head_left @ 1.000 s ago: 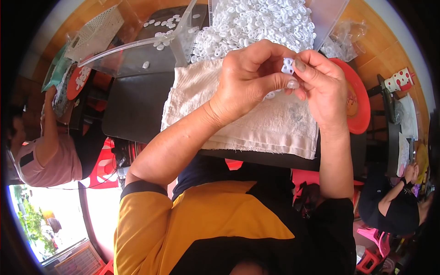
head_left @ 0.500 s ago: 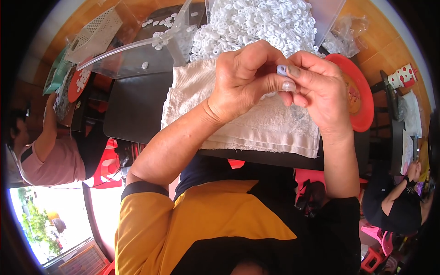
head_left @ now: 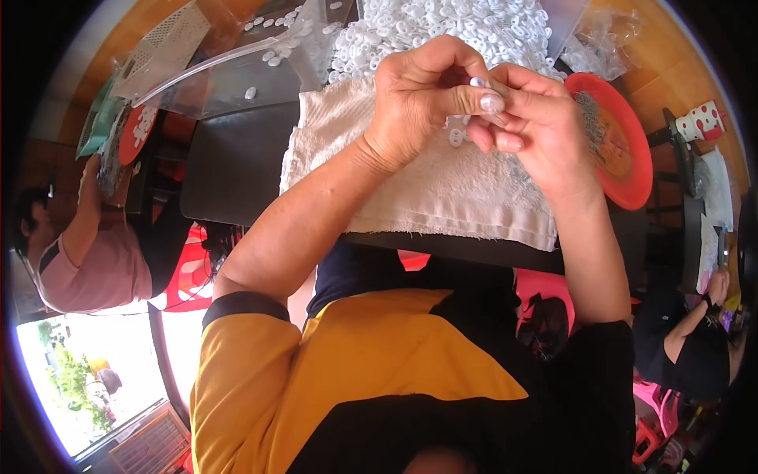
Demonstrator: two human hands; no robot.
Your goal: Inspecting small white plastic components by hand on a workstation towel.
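Note:
Both hands meet in the air over a cream towel. My left hand pinches a small white plastic piece between thumb and forefinger. My right hand presses against the left fingertips, its thumb and forefinger closed; whatever lies between them is hidden. Below the fingers, a few white ring-holed pieces show against the towel. Just beyond the hands rises a big heap of similar white pieces in a clear bin.
A red plate with small grey bits stands right of the towel. Left lies a clear plastic container on the black table, with loose white pieces. A plastic bag sits back right. Other people work at both sides.
My joined hands have moved slightly away from me, toward the heap. The plastic piece has turned and shows less between the fingers. More of the red plate's grey bits shows.

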